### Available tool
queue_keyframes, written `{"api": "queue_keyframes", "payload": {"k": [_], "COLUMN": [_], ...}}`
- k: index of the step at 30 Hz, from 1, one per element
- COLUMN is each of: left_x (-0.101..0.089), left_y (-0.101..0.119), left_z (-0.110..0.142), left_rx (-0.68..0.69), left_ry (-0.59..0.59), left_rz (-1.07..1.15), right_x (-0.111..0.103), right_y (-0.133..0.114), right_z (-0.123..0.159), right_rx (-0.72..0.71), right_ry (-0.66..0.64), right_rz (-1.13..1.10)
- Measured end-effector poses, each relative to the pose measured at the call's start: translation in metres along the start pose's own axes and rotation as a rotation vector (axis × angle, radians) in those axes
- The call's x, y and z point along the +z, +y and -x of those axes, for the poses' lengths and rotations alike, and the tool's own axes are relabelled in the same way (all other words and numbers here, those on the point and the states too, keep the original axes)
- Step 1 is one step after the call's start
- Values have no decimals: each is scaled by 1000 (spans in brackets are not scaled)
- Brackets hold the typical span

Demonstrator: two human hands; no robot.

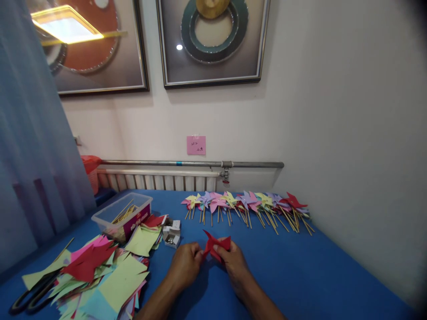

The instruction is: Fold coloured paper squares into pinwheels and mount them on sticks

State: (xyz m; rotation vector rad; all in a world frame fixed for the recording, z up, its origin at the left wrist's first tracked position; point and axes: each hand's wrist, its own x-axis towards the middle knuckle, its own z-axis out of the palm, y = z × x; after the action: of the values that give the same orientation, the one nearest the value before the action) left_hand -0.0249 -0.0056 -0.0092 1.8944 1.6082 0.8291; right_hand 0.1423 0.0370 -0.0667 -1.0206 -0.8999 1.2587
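Red paper (210, 244) is pinched by the left hand (185, 263) and the right hand (235, 261). Pinwheels (247, 200) on sticks lie beyond both hands.

In here, 1 camera rides on the person's head, facing forward and down over the blue table (287, 275); the left hand (186, 263) and right hand (235, 263) are close at 6 o'clock, the wall (230, 115) farther off at 12.

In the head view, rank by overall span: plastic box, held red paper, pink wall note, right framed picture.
Largest to smallest:
1. Right framed picture
2. Plastic box
3. Red paper
4. Pink wall note
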Motion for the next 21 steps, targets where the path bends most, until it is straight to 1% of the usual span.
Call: {"api": "queue_keyframes", "payload": {"k": [3,6,12,15,21], "left_x": [0,0,1,3,5], "left_y": [1,2,4,3,0], "left_z": [0,1,2,1,0], "left_rx": [-11,-26,-38,-42,-52], "left_ry": [6,0,21,34,40], "left_rz": [12,6,-14,-14,-2], "right_x": [0,0,3,3,3], "right_y": [-6,-10,-8,-12,-24], "right_z": [3,6,4,5,16], "right_rx": [21,20,8,21,16], "right_ry": [41,22,64,89,26], "right_rz": [1,2,8,25,12]}}
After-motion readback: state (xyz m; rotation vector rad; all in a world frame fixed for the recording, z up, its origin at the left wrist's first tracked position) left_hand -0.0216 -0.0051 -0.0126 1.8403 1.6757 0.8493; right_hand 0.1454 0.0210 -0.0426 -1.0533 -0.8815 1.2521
